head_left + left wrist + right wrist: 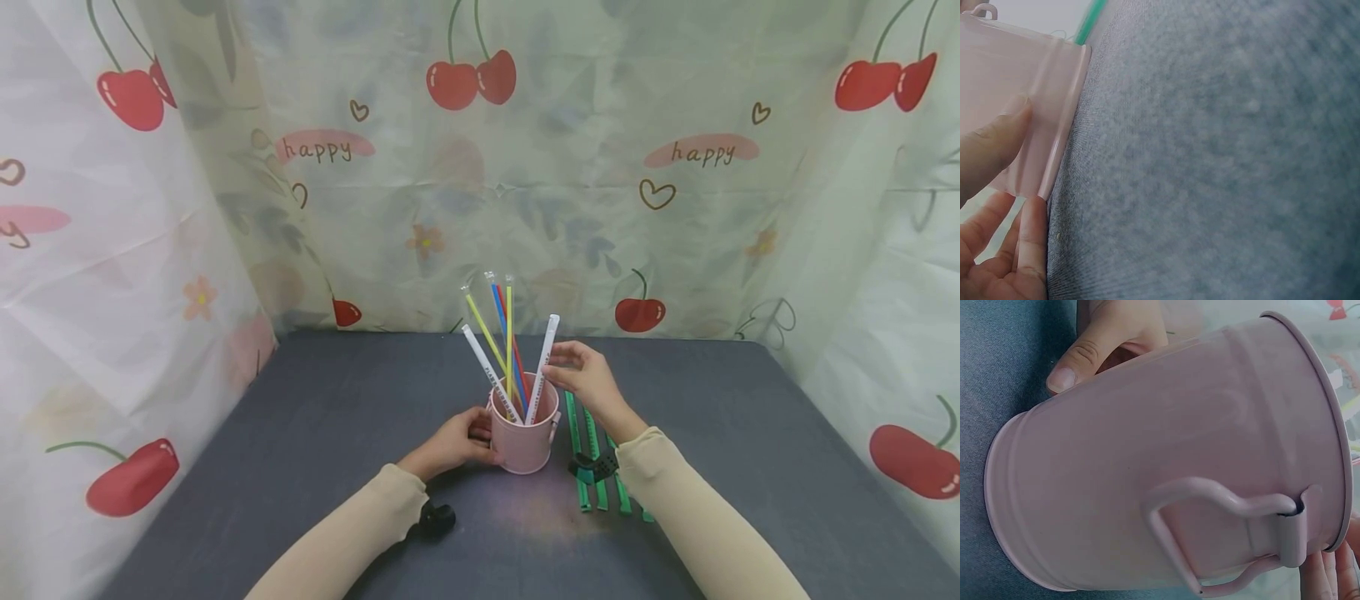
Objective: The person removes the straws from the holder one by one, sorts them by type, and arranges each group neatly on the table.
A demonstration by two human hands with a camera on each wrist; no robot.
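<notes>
A pink metal bucket [517,450] stands upright on the table. My left hand [459,442] holds its lower left side, with the thumb [1013,125] on the wall and fingertips at the base rim. In the bucket lean thin yellow straws [509,312] in clear wrappers, with blue and red ones among them. Two white-wrapped straws [552,329] with small print also stand there, one to each side. My right hand [588,379] is at the right rim, fingertips against the right white straw. In the right wrist view its fingers [1317,578] look extended, partly hidden behind the bucket.
Several long green strips [576,433] lie side by side on the dark table [360,400], right of the bucket and partly under my right wrist. The bucket's folded handle [1191,487] hangs on its side. A patterned curtain [562,225] encloses the back and sides.
</notes>
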